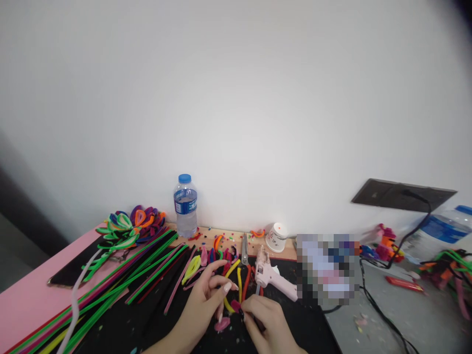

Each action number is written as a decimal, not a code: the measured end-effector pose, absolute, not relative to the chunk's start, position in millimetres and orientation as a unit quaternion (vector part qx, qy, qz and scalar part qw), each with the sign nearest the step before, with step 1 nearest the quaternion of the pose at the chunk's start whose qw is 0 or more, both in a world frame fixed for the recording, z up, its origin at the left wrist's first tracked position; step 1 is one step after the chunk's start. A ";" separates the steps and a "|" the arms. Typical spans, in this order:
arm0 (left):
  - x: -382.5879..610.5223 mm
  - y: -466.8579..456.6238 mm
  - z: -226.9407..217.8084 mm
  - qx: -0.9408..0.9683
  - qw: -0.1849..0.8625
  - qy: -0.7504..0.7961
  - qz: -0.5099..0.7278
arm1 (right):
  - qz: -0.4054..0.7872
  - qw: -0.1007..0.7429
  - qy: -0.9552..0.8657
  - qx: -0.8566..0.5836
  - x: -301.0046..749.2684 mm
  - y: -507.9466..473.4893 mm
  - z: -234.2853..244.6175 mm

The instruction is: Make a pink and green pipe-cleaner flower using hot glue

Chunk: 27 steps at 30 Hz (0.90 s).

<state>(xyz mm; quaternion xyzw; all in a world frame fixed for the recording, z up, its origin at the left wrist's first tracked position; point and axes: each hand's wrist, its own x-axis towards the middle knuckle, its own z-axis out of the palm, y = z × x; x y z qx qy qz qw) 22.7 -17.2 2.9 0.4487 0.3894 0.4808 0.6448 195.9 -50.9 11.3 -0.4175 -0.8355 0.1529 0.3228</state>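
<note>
My left hand point(204, 301) and my right hand point(266, 319) meet low in the view over a black mat point(155, 324). Both pinch a small pink and yellow pipe-cleaner piece point(234, 305) between fingertips; my left fingers curl above it, my right fingers close on its pink end. A pink loop scrap point(222, 324) lies just below them. A pink glue gun point(271, 276) rests on the mat right behind my right hand. Red-handled pliers point(245, 265) lie next to it.
Long green, pink and black pipe cleaners point(121, 285) fan out on the left, with bent petal shapes point(131, 223) behind. A water bottle point(185, 205) and a paper cup point(276, 237) stand by the wall. A black cable point(372, 305) crosses the grey table on the right.
</note>
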 end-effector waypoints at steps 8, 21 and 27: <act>20.6 -12.5 1.9 0.450 0.610 0.409 0.508 | 0.169 0.330 -0.829 -0.419 197.2 -50.5 9.5; 19.3 -9.2 4.2 0.425 0.614 0.425 0.511 | 0.153 0.335 -0.831 -0.417 197.7 -50.7 11.7; 20.6 -11.0 2.6 0.444 0.600 0.462 0.479 | 0.158 0.334 -0.830 -0.419 197.7 -50.8 10.7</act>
